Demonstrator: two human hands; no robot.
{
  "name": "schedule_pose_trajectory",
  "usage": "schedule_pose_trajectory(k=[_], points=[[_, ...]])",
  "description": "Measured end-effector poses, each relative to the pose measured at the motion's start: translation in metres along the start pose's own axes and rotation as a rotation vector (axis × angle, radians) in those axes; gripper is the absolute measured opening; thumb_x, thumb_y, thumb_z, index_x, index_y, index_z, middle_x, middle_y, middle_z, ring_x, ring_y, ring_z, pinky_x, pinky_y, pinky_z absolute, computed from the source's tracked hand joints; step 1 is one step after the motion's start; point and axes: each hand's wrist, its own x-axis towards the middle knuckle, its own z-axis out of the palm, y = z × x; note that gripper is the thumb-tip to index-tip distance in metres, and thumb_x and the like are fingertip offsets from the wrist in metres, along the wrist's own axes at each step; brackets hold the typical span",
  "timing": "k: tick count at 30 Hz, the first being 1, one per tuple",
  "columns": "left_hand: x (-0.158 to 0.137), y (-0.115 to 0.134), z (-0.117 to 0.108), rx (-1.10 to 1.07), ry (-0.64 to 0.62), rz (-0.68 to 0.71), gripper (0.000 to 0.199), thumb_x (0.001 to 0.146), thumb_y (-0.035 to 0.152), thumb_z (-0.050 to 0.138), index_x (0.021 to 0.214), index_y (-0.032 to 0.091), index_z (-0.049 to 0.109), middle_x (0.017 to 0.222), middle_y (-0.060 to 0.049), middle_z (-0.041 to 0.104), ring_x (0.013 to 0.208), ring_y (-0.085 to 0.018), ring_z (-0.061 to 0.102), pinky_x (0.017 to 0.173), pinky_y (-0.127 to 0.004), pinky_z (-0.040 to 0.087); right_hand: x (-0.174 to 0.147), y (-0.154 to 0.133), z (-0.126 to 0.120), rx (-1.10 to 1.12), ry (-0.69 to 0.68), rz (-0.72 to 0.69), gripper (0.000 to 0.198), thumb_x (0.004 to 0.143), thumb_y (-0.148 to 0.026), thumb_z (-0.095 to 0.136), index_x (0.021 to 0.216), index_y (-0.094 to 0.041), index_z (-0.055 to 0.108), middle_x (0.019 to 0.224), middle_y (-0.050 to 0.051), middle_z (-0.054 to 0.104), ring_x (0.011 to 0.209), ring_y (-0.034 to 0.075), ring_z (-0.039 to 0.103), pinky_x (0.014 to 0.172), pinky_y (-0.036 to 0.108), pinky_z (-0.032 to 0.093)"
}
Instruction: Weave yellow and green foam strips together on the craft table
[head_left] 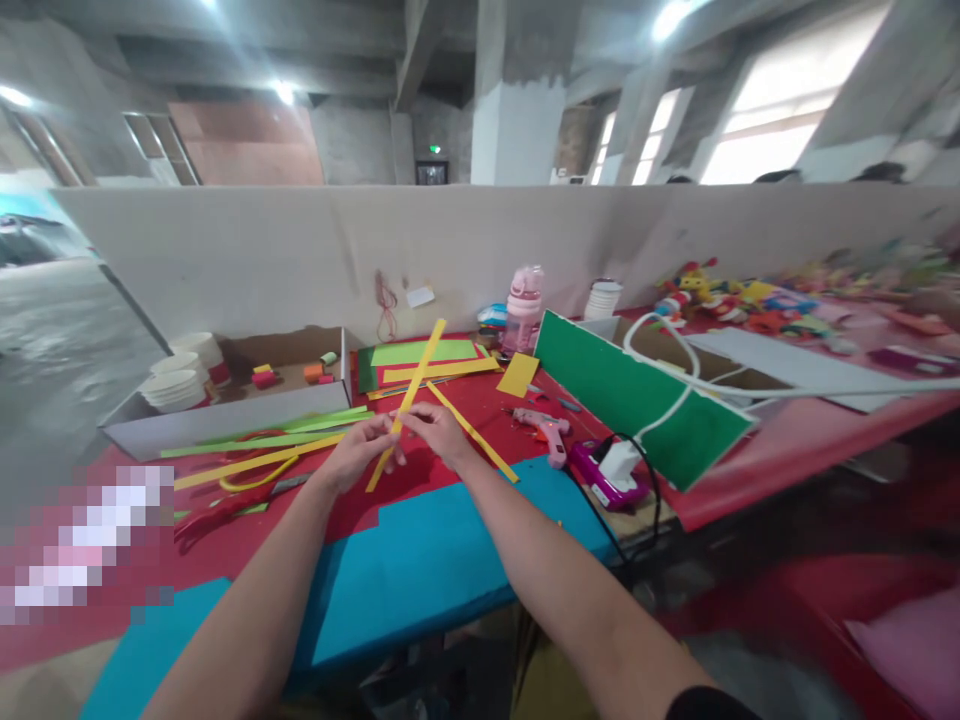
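Observation:
Between my two hands a narrow yellow strip [424, 366] is held at a slant above the red table cover. My left hand [365, 447] pinches it near its lower part, and my right hand [435, 430] grips it just above, fingertips close together. A second yellow strip [480, 440] lies on the table right of my right hand. To the left lie green strips [262, 440], another long yellow strip [247, 465] and scissors with red handles [225, 510]. Behind my hands is a stack of green and yellow sheets [427, 352].
A pink glue gun [551, 432] lies right, beside a purple power strip [611, 485] with cables. A green board [630, 400] edges a box there. Left stands an open box [225, 428] with paper cups [176, 385]. A pink bottle [523, 305] stands by the white partition [285, 250].

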Motion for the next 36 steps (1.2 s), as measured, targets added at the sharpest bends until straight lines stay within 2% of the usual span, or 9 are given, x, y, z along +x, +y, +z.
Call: schedule_pose_trajectory(k=[3, 6, 9, 13, 16, 18, 20, 30, 36], points=[[0.002, -0.003, -0.003, 0.036, -0.002, -0.030, 0.028, 0.082, 0.041, 0.062, 0.083, 0.014, 0.054, 0.065, -0.005, 0.069, 0.050, -0.012, 0.060, 0.052, -0.023, 0.045, 0.001, 0.000, 0.000, 0.041, 0.138, 0.019, 0.033, 0.075, -0.047, 0.065, 0.088, -0.018, 0.074, 0.083, 0.002, 0.068, 0.073, 0.014, 0.059, 0.064, 0.023, 0.048], [0.005, -0.008, -0.004, 0.087, 0.027, -0.021, 0.034, 0.082, 0.046, 0.059, 0.080, 0.012, 0.058, 0.066, -0.006, 0.068, 0.052, -0.012, 0.060, 0.054, -0.022, 0.045, -0.001, 0.001, 0.005, 0.018, 0.003, 0.009, 0.037, 0.078, -0.048, 0.062, 0.097, -0.019, 0.073, 0.091, 0.003, 0.067, 0.074, 0.013, 0.060, 0.067, 0.024, 0.050], [0.006, -0.011, -0.004, 0.171, 0.055, -0.008, 0.039, 0.082, 0.051, 0.058, 0.076, 0.012, 0.060, 0.063, -0.006, 0.067, 0.051, -0.012, 0.059, 0.052, -0.022, 0.043, -0.001, 0.003, 0.009, -0.148, -0.126, -0.061, 0.037, 0.084, -0.048, 0.054, 0.100, -0.021, 0.073, 0.091, 0.003, 0.067, 0.074, 0.013, 0.062, 0.070, 0.026, 0.050], [0.005, -0.009, -0.006, 0.263, 0.038, -0.024, 0.039, 0.081, 0.051, 0.058, 0.072, 0.013, 0.060, 0.058, -0.005, 0.065, 0.050, -0.012, 0.059, 0.054, -0.023, 0.043, 0.001, 0.004, 0.004, -0.395, -0.017, -0.088, 0.036, 0.091, -0.045, 0.045, 0.092, -0.023, 0.074, 0.086, 0.003, 0.068, 0.091, 0.017, 0.062, 0.083, 0.027, 0.046], [0.002, -0.005, -0.011, 0.295, -0.010, -0.067, 0.038, 0.081, 0.050, 0.058, 0.073, 0.013, 0.060, 0.055, -0.003, 0.063, 0.050, -0.012, 0.057, 0.053, -0.022, 0.042, 0.001, 0.003, -0.003, -0.437, -0.002, 0.024, 0.044, 0.091, -0.050, 0.041, 0.091, -0.022, 0.075, 0.071, 0.002, 0.065, 0.071, 0.015, 0.063, 0.068, 0.025, 0.047], [0.000, -0.003, -0.017, 0.315, -0.053, -0.081, 0.037, 0.081, 0.049, 0.057, 0.074, 0.014, 0.060, 0.055, -0.002, 0.062, 0.049, -0.012, 0.055, 0.053, -0.022, 0.042, 0.001, 0.002, -0.005, -0.423, -0.002, 0.085, 0.050, 0.089, -0.056, 0.041, 0.089, -0.019, 0.075, 0.063, 0.002, 0.062, 0.059, 0.014, 0.060, 0.058, 0.024, 0.045], [-0.002, -0.002, -0.024, 0.343, -0.078, -0.089, 0.035, 0.081, 0.049, 0.057, 0.075, 0.014, 0.059, 0.055, -0.002, 0.060, 0.049, -0.011, 0.053, 0.053, -0.022, 0.041, 0.000, 0.002, -0.006, -0.404, 0.007, 0.124, 0.052, 0.085, -0.061, 0.045, 0.084, -0.018, 0.075, 0.061, 0.002, 0.061, 0.057, 0.014, 0.060, 0.055, 0.024, 0.044], [-0.008, -0.002, -0.044, 0.400, -0.064, -0.123, 0.035, 0.083, 0.049, 0.054, 0.079, 0.014, 0.059, 0.058, -0.001, 0.060, 0.052, -0.012, 0.055, 0.055, -0.024, 0.043, 0.008, 0.009, -0.021, -0.001, 0.089, 0.135, 0.048, 0.077, -0.060, 0.056, 0.073, -0.014, 0.069, 0.059, -0.001, 0.054, 0.053, 0.010, 0.053, 0.058, 0.025, 0.050], [-0.010, -0.007, -0.058, 0.416, -0.062, -0.107, 0.036, 0.084, 0.050, 0.053, 0.077, 0.015, 0.060, 0.056, -0.002, 0.059, 0.050, -0.012, 0.055, 0.053, -0.023, 0.043, 0.010, 0.005, -0.031, 0.080, 0.165, 0.125, 0.047, 0.072, -0.060, 0.062, 0.055, -0.016, 0.057, 0.057, 0.000, 0.053, 0.054, 0.010, 0.051, 0.060, 0.027, 0.052]])
